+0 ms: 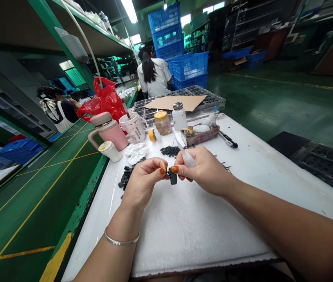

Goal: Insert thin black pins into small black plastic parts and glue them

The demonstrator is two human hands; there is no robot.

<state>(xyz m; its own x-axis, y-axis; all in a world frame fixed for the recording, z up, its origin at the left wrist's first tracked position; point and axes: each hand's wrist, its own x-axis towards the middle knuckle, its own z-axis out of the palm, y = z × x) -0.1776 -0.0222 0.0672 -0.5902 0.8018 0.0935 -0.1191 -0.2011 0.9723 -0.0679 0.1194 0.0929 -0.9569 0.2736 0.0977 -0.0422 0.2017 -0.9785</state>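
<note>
Pinching a small black part between both hands, left hand and right hand, we face a jar of amber contents at the worktop's far edge.

A pink mug, red bag and blue crates stand beyond.
</note>
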